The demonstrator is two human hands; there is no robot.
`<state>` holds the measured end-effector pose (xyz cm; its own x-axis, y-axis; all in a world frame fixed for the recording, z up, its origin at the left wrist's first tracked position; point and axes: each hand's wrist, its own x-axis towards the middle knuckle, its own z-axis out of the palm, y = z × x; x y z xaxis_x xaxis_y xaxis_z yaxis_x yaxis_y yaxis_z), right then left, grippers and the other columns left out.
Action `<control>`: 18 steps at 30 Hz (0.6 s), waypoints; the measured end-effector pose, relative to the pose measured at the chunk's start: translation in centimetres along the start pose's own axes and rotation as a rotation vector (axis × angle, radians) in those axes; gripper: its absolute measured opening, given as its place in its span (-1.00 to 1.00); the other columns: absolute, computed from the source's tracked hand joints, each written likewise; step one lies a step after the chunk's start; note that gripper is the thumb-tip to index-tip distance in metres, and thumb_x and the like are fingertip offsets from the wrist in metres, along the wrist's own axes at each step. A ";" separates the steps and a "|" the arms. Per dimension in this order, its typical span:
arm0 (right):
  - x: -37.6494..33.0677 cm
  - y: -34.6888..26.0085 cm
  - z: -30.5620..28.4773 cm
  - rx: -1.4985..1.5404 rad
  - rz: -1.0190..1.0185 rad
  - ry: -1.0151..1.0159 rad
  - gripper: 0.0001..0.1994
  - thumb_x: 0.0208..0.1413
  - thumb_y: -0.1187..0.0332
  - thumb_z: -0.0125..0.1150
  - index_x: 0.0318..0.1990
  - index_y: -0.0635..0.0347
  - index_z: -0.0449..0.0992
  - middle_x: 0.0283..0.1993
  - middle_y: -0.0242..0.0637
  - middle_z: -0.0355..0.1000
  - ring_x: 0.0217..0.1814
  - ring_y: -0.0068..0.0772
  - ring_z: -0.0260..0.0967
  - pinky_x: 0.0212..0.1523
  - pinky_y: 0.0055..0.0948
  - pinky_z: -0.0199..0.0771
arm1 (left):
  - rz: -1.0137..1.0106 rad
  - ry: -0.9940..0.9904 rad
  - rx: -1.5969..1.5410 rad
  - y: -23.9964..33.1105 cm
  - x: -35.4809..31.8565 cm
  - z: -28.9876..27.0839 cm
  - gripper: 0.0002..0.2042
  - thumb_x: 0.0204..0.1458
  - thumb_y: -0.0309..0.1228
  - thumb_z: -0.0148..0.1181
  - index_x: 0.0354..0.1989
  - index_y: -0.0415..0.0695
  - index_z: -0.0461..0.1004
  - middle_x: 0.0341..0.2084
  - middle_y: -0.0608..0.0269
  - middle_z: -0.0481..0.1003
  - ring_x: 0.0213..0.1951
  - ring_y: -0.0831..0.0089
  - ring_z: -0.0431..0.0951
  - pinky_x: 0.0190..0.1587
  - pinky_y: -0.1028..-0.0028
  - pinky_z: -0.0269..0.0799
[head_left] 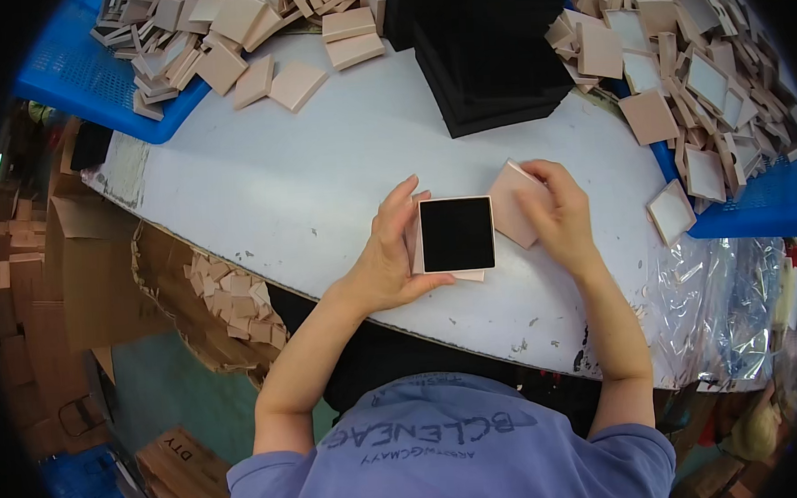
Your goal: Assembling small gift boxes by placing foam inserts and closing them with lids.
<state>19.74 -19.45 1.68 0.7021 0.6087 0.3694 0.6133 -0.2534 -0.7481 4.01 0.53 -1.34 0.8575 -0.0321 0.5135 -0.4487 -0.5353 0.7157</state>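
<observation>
The left hand (386, 260) grips a pink box base (455, 236) with a black pad inside, on the white table (305, 177). Just right of it, the right hand (554, 212) grasps a pink lid (511, 202). 2 blue trays, far left (83, 81) and far right (757, 203), hold heaps of pink box parts.

The right hand (554, 209) covers much of the pink lid (513, 205); both blue crates (74, 77) run off frame.
</observation>
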 end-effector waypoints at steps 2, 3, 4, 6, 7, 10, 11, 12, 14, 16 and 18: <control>0.3 -0.3 -0.1 -0.168 -0.078 0.000 -0.67 -0.11 0.39 0.26 -0.12 0.22 0.43 -0.22 -0.20 0.43 -0.16 -0.17 0.35 -0.02 -0.31 0.25 | 0.001 -0.009 0.033 0.4 0.4 -0.3 0.10 -0.25 -0.24 0.45 0.31 0.12 -0.39 0.26 -0.23 -0.18 0.19 -0.08 0.17 0.16 0.04 0.18; 0.1 0.7 -0.2 -0.294 -0.077 -0.069 -0.60 -0.14 0.34 0.30 -0.09 0.22 0.41 -0.15 -0.17 0.40 -0.10 -0.15 0.32 0.01 -0.28 0.21 | 0.002 -0.013 0.066 0.5 0.6 -0.3 0.10 -0.25 -0.24 0.44 0.31 0.12 -0.39 0.25 -0.24 -0.18 0.20 -0.08 0.17 0.15 0.04 0.19; 0.3 1.0 -0.3 -0.417 -0.079 -0.138 -0.53 -0.18 0.30 0.34 -0.05 0.23 0.40 -0.09 -0.14 0.37 -0.04 -0.12 0.28 0.04 -0.25 0.18 | 0.007 -0.017 0.064 0.3 0.5 -0.3 0.10 -0.25 -0.24 0.44 0.31 0.12 -0.39 0.25 -0.24 -0.18 0.20 -0.08 0.17 0.15 0.04 0.19; -1.2 0.0 0.2 -0.507 -0.110 -0.113 -0.45 -0.24 0.26 0.37 -0.01 0.23 0.38 -0.01 -0.09 0.31 0.02 -0.08 0.23 0.06 -0.22 0.15 | -0.001 0.015 0.065 -0.1 0.0 -0.2 0.04 -0.28 -0.24 0.44 0.30 -0.03 -0.26 0.23 -0.26 -0.07 0.18 -0.07 0.16 0.17 0.10 0.09; -1.8 -0.6 0.3 -0.592 -0.144 -0.097 -0.36 -0.29 0.21 0.41 0.02 0.23 0.36 0.06 -0.04 0.25 0.08 -0.04 0.17 0.08 -0.18 0.12 | 0.000 0.014 0.062 -0.1 0.0 -0.1 0.04 -0.28 -0.24 0.44 0.30 -0.03 -0.26 0.23 -0.26 -0.07 0.18 -0.07 0.16 0.17 0.10 0.09; -2.1 -0.5 0.1 -0.499 -0.107 -0.170 -0.29 -0.35 0.17 0.44 0.05 0.23 0.32 0.13 0.03 0.16 0.12 0.02 0.10 0.07 -0.18 0.14 | -0.014 0.029 0.048 -0.2 -0.1 0.0 0.02 -0.28 -0.22 0.44 0.29 -0.04 -0.23 0.21 -0.27 -0.05 0.19 -0.07 0.15 0.17 0.09 0.08; -2.0 -0.4 -0.2 -0.498 -0.108 -0.169 -0.29 -0.35 0.17 0.44 0.05 0.23 0.32 0.13 0.03 0.16 0.12 0.02 0.10 0.07 -0.18 0.14 | -0.002 0.031 0.040 -0.3 -0.1 -0.1 0.02 -0.28 -0.22 0.44 0.29 -0.05 -0.21 0.21 -0.26 -0.03 0.19 -0.08 0.14 0.17 0.09 0.08; -1.8 -0.2 -0.6 -0.393 -0.098 -0.103 -0.32 -0.32 0.19 0.43 0.04 0.22 0.33 0.12 0.02 0.18 0.11 0.02 0.11 0.07 -0.18 0.14 | 0.009 0.035 0.034 -0.3 0.0 -0.2 0.02 -0.29 -0.22 0.45 0.28 -0.05 -0.20 0.20 -0.25 -0.02 0.20 -0.08 0.13 0.17 0.09 0.08; -1.0 -0.1 -1.1 -0.279 -0.097 -0.038 -0.35 -0.29 0.20 0.41 0.04 0.22 0.33 0.11 0.00 0.20 0.10 0.01 0.12 0.07 -0.17 0.15 | 0.036 0.005 0.052 -0.2 0.4 -0.6 0.02 -0.30 -0.22 0.45 0.28 -0.06 -0.20 0.21 -0.24 -0.02 0.20 -0.08 0.13 0.17 0.10 0.08; -0.4 -0.6 -1.4 0.015 0.011 -0.221 -0.42 -0.24 0.25 0.38 0.02 0.17 0.36 0.10 -0.02 0.21 0.10 0.02 0.12 0.05 -0.17 0.16 | 0.060 -0.028 0.070 -0.1 0.5 -0.8 0.02 -0.30 -0.22 0.45 0.28 -0.06 -0.20 0.21 -0.23 -0.02 0.20 -0.08 0.14 0.17 0.11 0.09; -0.3 -0.5 -0.1 -0.092 -0.030 -0.222 -0.45 -0.22 0.25 0.37 0.00 0.15 0.37 0.10 -0.03 0.21 0.10 0.01 0.12 0.07 -0.16 0.14 | -0.023 -0.031 0.024 0.1 0.5 -0.7 0.02 -0.31 -0.23 0.45 0.28 -0.06 -0.18 0.21 -0.21 -0.02 0.21 -0.10 0.11 0.17 0.12 0.09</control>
<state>19.30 -19.56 2.01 0.5925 0.7649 0.2527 0.6702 -0.2940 -0.6814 4.20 1.01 -0.71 0.8752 -0.0455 0.4816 -0.4228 -0.5558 0.7158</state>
